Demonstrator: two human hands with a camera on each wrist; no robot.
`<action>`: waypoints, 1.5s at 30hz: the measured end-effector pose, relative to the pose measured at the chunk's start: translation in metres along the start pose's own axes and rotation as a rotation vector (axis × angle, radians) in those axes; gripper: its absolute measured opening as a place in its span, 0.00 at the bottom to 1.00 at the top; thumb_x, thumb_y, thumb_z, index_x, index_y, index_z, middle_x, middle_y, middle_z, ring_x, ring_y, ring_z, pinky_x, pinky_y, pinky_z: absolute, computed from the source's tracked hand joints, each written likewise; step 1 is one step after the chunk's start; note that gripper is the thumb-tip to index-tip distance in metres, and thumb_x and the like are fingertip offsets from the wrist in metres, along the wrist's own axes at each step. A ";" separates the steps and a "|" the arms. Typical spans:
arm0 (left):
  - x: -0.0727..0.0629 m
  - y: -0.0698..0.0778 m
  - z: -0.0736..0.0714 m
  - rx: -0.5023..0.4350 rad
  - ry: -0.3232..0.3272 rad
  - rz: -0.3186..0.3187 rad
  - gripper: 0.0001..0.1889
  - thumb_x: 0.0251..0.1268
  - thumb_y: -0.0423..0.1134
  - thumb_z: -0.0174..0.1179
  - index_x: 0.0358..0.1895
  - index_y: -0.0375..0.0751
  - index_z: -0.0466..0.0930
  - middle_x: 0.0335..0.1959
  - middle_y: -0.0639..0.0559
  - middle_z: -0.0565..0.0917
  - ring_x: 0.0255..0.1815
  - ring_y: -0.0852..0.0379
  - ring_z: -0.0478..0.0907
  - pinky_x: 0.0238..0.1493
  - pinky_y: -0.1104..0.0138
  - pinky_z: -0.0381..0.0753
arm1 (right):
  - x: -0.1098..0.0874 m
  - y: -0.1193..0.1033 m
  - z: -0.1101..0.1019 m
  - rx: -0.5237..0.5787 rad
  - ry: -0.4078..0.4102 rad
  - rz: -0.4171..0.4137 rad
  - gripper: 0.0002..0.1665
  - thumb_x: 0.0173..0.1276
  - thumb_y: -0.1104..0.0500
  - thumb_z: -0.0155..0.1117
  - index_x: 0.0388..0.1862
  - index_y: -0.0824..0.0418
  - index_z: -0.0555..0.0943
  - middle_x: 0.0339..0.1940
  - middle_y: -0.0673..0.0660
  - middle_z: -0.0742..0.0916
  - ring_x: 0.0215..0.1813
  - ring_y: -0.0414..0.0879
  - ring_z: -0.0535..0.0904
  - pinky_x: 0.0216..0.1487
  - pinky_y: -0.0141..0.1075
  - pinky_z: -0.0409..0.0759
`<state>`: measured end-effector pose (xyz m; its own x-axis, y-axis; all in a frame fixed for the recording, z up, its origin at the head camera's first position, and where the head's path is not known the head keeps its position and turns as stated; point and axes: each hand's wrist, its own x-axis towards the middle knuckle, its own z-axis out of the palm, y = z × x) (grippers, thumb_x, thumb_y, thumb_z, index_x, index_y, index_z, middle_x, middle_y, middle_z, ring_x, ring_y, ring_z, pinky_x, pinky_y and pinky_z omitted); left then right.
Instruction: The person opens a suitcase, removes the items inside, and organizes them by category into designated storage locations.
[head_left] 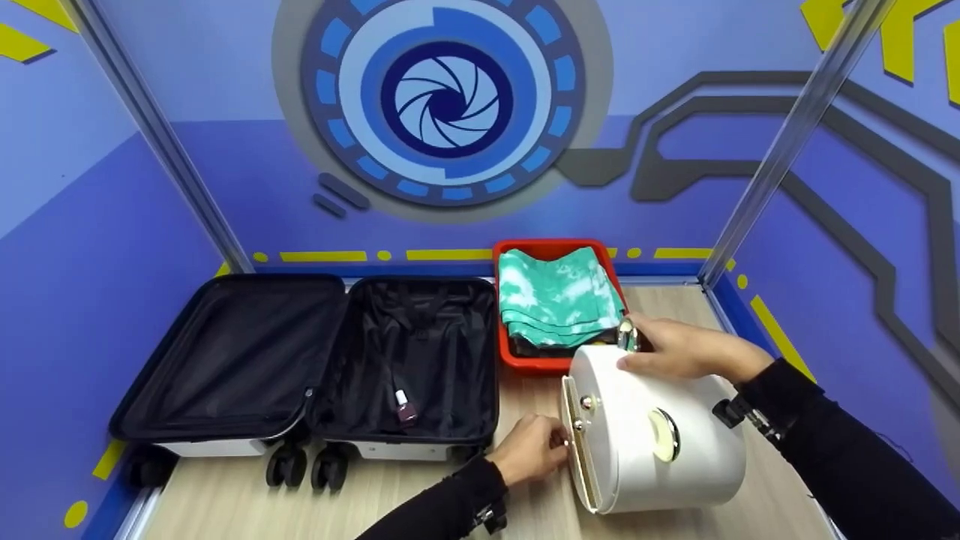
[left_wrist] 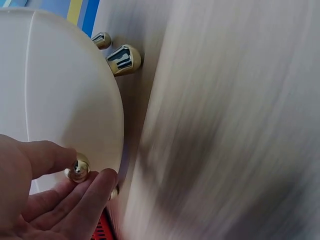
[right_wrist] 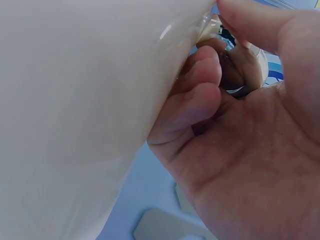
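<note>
A white rounded case (head_left: 637, 427) with gold fittings lies tilted on its side at the right of the table. My left hand (head_left: 529, 450) is at its flat face; in the left wrist view, thumb and fingers pinch a small gold knob (left_wrist: 78, 170). Gold feet (left_wrist: 125, 60) stick out from the case's edge there. At the case's far upper end my right hand (head_left: 675, 349) holds it by a shiny gold fitting (head_left: 628, 335). Its curled fingers (right_wrist: 200, 100) lie against the white wall in the right wrist view, partly hiding the fitting.
An open black-lined suitcase (head_left: 247, 352) lies at the left, with a dark nail polish bottle (head_left: 405, 411) in its right half. Behind the case, a red basket (head_left: 529, 365) holds folded green-and-white cloth (head_left: 555, 292). Blue panels (head_left: 637, 225) wall in the table.
</note>
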<state>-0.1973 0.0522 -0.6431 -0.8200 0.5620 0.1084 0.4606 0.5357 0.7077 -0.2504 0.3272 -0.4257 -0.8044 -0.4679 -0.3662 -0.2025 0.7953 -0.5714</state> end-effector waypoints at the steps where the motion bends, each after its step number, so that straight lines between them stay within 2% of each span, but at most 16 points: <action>1: -0.001 0.000 -0.001 0.006 0.001 -0.005 0.04 0.62 0.32 0.69 0.37 0.43 0.91 0.27 0.59 0.87 0.27 0.75 0.71 0.32 0.80 0.73 | 0.000 0.000 0.000 0.003 -0.001 0.000 0.47 0.82 0.41 0.68 0.87 0.58 0.60 0.60 0.62 0.87 0.57 0.51 0.87 0.54 0.44 0.90; 7: -0.012 0.000 -0.009 0.063 0.023 -0.050 0.02 0.66 0.33 0.70 0.36 0.43 0.91 0.26 0.61 0.84 0.27 0.71 0.72 0.32 0.76 0.73 | -0.002 0.001 -0.001 0.001 0.002 0.007 0.45 0.82 0.41 0.68 0.86 0.58 0.62 0.60 0.63 0.87 0.58 0.51 0.86 0.54 0.46 0.89; 15: -0.033 0.005 -0.010 0.291 0.145 -0.008 0.08 0.64 0.29 0.72 0.28 0.45 0.86 0.27 0.51 0.91 0.31 0.55 0.89 0.34 0.62 0.85 | -0.003 0.005 -0.002 -0.044 0.012 -0.004 0.41 0.82 0.42 0.68 0.81 0.61 0.65 0.58 0.62 0.86 0.59 0.52 0.84 0.57 0.46 0.86; 20: -0.045 0.007 -0.006 0.370 0.239 -0.009 0.10 0.60 0.26 0.70 0.26 0.44 0.84 0.25 0.48 0.91 0.30 0.49 0.92 0.30 0.58 0.86 | -0.004 0.007 0.000 -0.028 0.001 0.010 0.43 0.82 0.41 0.68 0.83 0.59 0.63 0.59 0.62 0.86 0.57 0.51 0.85 0.54 0.45 0.89; 24: -0.049 0.007 -0.006 0.390 0.260 -0.021 0.10 0.59 0.25 0.70 0.26 0.44 0.83 0.25 0.48 0.90 0.28 0.48 0.92 0.26 0.58 0.85 | -0.005 0.008 0.000 -0.015 0.002 0.016 0.44 0.82 0.41 0.68 0.84 0.59 0.63 0.59 0.63 0.87 0.56 0.51 0.86 0.53 0.45 0.90; 27: -0.050 0.010 -0.014 0.406 0.245 -0.022 0.10 0.60 0.26 0.69 0.25 0.44 0.83 0.24 0.48 0.90 0.28 0.47 0.91 0.25 0.58 0.84 | -0.005 0.009 0.000 -0.018 0.008 0.021 0.44 0.82 0.41 0.68 0.84 0.59 0.63 0.59 0.63 0.87 0.57 0.52 0.86 0.54 0.46 0.90; 30: -0.054 0.018 -0.033 0.406 0.216 -0.019 0.11 0.62 0.30 0.68 0.23 0.46 0.82 0.23 0.47 0.89 0.26 0.46 0.90 0.23 0.57 0.81 | -0.003 0.008 0.001 -0.015 0.004 0.019 0.44 0.82 0.41 0.68 0.84 0.59 0.63 0.59 0.63 0.87 0.57 0.52 0.86 0.54 0.47 0.90; 34: -0.053 0.031 -0.073 0.339 0.165 -0.020 0.16 0.70 0.34 0.65 0.20 0.48 0.79 0.20 0.52 0.85 0.21 0.55 0.84 0.20 0.63 0.75 | -0.002 0.005 0.002 -0.017 0.001 0.002 0.44 0.82 0.41 0.68 0.84 0.59 0.64 0.59 0.62 0.87 0.58 0.51 0.86 0.55 0.47 0.90; 37: -0.043 0.038 -0.109 0.332 0.165 -0.013 0.14 0.77 0.38 0.63 0.26 0.49 0.83 0.22 0.55 0.85 0.24 0.58 0.83 0.25 0.64 0.80 | -0.001 0.003 0.000 -0.024 0.008 -0.003 0.43 0.82 0.41 0.68 0.84 0.59 0.64 0.59 0.63 0.87 0.58 0.52 0.86 0.57 0.48 0.90; 39: -0.036 0.038 -0.134 0.368 0.179 -0.029 0.12 0.80 0.42 0.63 0.32 0.49 0.87 0.27 0.55 0.88 0.28 0.55 0.87 0.29 0.59 0.84 | -0.001 0.003 -0.001 -0.032 0.012 -0.004 0.43 0.82 0.41 0.68 0.84 0.59 0.64 0.60 0.63 0.87 0.59 0.52 0.86 0.59 0.50 0.89; 42: -0.026 0.029 -0.166 0.405 0.177 -0.131 0.13 0.81 0.49 0.63 0.38 0.49 0.91 0.30 0.53 0.90 0.31 0.50 0.89 0.31 0.53 0.86 | 0.000 0.002 -0.001 -0.036 0.011 -0.012 0.44 0.82 0.41 0.68 0.84 0.59 0.63 0.62 0.62 0.87 0.62 0.53 0.84 0.62 0.52 0.87; 45: -0.016 0.006 -0.190 0.430 0.198 -0.269 0.16 0.81 0.54 0.64 0.36 0.48 0.90 0.30 0.47 0.91 0.31 0.44 0.89 0.32 0.49 0.86 | 0.002 0.001 0.000 -0.039 0.012 -0.020 0.44 0.82 0.40 0.68 0.84 0.59 0.63 0.63 0.62 0.86 0.64 0.54 0.83 0.65 0.53 0.84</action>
<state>-0.2459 -0.0728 -0.5077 -0.9573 0.2623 0.1219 0.2892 0.8772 0.3833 -0.2521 0.3271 -0.4270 -0.8067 -0.4791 -0.3461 -0.2397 0.8005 -0.5494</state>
